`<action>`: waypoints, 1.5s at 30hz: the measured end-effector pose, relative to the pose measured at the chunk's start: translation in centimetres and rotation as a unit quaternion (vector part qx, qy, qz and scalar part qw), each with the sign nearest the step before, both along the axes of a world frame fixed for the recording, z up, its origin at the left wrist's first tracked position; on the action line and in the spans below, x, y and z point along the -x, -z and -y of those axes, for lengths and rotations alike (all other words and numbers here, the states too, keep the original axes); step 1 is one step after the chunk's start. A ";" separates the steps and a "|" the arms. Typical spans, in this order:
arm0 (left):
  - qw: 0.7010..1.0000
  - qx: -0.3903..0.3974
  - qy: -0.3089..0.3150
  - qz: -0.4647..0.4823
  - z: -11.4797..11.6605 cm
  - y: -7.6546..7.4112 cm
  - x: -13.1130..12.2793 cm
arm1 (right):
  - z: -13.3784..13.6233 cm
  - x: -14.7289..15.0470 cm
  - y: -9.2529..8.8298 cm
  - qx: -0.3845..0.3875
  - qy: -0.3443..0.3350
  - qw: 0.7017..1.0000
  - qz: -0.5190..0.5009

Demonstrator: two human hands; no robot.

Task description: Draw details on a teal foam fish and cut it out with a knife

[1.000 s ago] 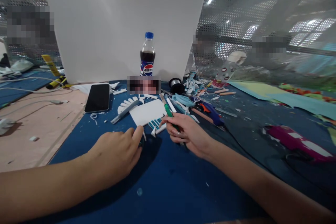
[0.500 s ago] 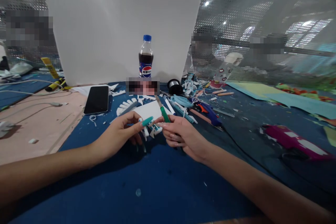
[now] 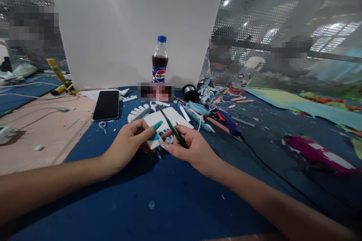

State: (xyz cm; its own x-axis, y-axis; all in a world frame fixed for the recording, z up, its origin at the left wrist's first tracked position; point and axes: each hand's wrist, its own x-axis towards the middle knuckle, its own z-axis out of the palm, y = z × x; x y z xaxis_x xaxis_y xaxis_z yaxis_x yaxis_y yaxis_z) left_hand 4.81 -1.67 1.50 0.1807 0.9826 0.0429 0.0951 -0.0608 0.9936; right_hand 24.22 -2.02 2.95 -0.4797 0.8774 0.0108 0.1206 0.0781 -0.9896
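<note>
My left hand [image 3: 134,137] is closed, its thumb and fingers pinching a small white-and-blue piece [image 3: 154,143] whose material I cannot make out. A slim green-handled craft knife [image 3: 175,134] rests in my right hand [image 3: 194,145], its thin blade pointing up and away to the left. The thumb and forefinger of that hand reach to the right edge of the piece. Behind the fingers lies a white sheet [image 3: 169,115], partly covered by small blue-and-white bits. A row of white curved strips [image 3: 137,112] sits just beyond my left hand.
A phone [image 3: 106,105] lies at the left, and a cola bottle [image 3: 160,62] stands at the back. To the right are a wire spool [image 3: 190,93], a blue glue gun [image 3: 226,120] with a trailing cord, scraps [image 3: 207,90] and a magenta tool [image 3: 319,154].
The craft knife has swung lower and tilted further left in my right hand. My right thumb has moved in against the piece, whose white-and-blue face now shows more. The view has shifted slightly.
</note>
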 end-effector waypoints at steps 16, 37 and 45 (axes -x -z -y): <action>0.969 -0.205 0.036 -0.130 0.6 0.4 0.5 | -0.8 -0.9 -0.2 0.125 0.008 0.992 -0.016; 0.841 -0.419 0.068 -0.336 1.4 1.4 1.1 | -0.9 -1.1 -1.0 0.204 -0.013 0.977 -0.058; 0.790 -0.468 0.017 -0.396 1.3 0.9 1.1 | -0.7 -0.9 -0.8 0.196 -0.031 0.978 -0.060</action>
